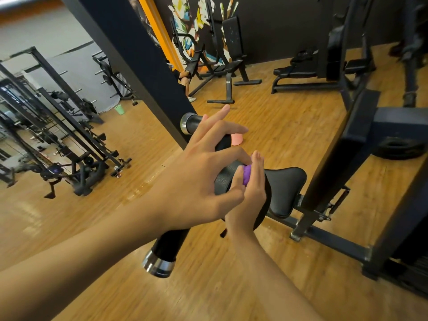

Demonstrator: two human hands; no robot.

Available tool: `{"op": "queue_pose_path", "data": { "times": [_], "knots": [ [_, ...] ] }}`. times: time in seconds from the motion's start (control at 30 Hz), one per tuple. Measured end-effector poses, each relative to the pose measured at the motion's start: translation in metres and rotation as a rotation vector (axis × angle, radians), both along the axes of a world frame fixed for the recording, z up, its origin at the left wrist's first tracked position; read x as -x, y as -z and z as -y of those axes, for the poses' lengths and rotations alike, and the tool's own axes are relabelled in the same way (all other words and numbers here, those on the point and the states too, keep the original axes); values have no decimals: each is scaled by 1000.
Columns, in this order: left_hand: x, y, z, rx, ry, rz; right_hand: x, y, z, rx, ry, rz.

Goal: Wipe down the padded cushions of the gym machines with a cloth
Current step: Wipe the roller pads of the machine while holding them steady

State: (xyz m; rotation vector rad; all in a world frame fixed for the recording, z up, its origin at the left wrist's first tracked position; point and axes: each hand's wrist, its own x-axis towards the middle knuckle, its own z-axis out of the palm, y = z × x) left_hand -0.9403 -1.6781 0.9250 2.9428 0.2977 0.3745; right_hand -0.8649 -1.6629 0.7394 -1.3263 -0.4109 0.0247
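- A small bunched purple cloth (pixel 247 176) sits between both hands, just above the machine's black padded seat cushion (pixel 284 188).
- The right hand (pixel 251 200) cups it, grip closed round the wad. The left hand (pixel 201 179) splays its fingers, forefinger and thumb at the cloth; whether they pinch it I cannot tell.
- It looks soft, light and floppy, best spread flat and held by a broad fold under the palm.

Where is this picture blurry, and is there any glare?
Head view: the black weight racks at left smear with motion blur, as does the dark machine at the top right; pale glare streaks the wooden floor near centre; the purple cloth and black padded seat look fairly sharp.
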Motion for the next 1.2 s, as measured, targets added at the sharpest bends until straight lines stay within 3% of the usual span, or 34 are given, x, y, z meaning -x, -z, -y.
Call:
{"op": "queue_pose_path", "data": {
  "times": [0.1, 0.2, 0.43, 0.53, 0.63, 0.73, 0.87, 1.03, 1.1, 1.2],
  "knots": [
    [-2, 1, 0, 15, -7, 13, 45, 29, 19, -34, -89, 141],
    [0, 2, 1, 28, 4, 17, 26, 44, 13, -30, -98, 290],
    [1, 2, -1, 21, 15, 14, 11, 54, 8, -79, -64, 148],
    [5, 1, -2, 22, 14, 3, 17, 68, 11, -51, -38, -109],
    [2, 2, -1, 18, 9, 6, 8, 37, -1, -43, 15, -226],
    [-3, 2, -1, 23, 7, 22, 2, 22, 6, -78, -1, -72],
    [-2, 4, -1, 37, 22, 27, 42, 52, 26, -23, -128, 193],
    [-7, 4, -4, -11, 16, 39, -32, 0, -6, 42, -23, -39],
    [-14, 3, -3, -17, 10, 57, -33, -4, -7, 11, 31, -37],
    [-16, 4, -1, -17, 8, 61, 21, 17, 16, -52, -97, 80]
  ]
}}
